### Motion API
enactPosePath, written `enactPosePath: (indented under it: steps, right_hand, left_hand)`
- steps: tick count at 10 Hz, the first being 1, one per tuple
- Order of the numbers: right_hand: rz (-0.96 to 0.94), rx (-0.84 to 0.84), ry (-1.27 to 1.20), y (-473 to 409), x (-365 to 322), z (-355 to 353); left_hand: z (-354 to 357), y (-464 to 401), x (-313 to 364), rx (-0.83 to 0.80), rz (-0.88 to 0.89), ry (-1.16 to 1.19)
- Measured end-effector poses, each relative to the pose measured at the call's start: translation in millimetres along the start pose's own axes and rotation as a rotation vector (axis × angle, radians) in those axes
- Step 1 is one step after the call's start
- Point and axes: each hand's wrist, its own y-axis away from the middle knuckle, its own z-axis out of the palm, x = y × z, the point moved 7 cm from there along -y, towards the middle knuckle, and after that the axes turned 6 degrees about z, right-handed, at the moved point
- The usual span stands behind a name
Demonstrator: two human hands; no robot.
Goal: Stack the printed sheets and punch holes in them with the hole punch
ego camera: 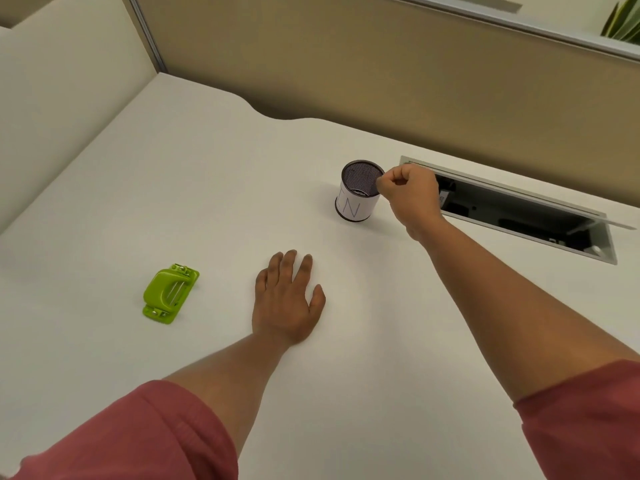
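White desk (173, 188) fills most of the view, wavy far edge, tan partition (381, 64) behind it, cream panel far left. Open cable hatch (602, 237) set in desk far right, lid tilted up, dark inside w/ cables, can't make out detail. Plant leaves (623, 22) top right corner beyond partition.

Both forearms bare, pink sleeves (138, 438) pushed up, near edge.

L hand (287, 299) flat on desk, near centre, palm down, fingers straight and slightly spread, holding nothing.

R hand (412, 195) reaches far right of centre, fingers curled, thumb + index tips pinched right at the rim of the cup (358, 192). Looks like it pinches the rim, can't tell if anything small is between the tips.

Cup = dark mesh cylinder, upright, white paper wrap w/ "IN" hand-lettered, just left of the hatch. Something dark at the bottom inside, can't ID.

Punch (170, 293): small, lime green, on desk near left, well left of L hand, not touched. Metal bits visible at both ends. Lies angled, long axis near-left to far-right.
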Motion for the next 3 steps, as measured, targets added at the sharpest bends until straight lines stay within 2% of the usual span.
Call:
enactPosePath:
  steps: [2, 3]
  right_hand:
    - [0.037, 0.012, -0.028, 55, 42, -17]
    - [0.098, 0.021, -0.023, 104, 86, -22]
  left_hand:
    - [0, 1, 1, -0.001, 0.019, -0.002]
    - [-3, 3, 3, 0.027, 0.044, -0.019]
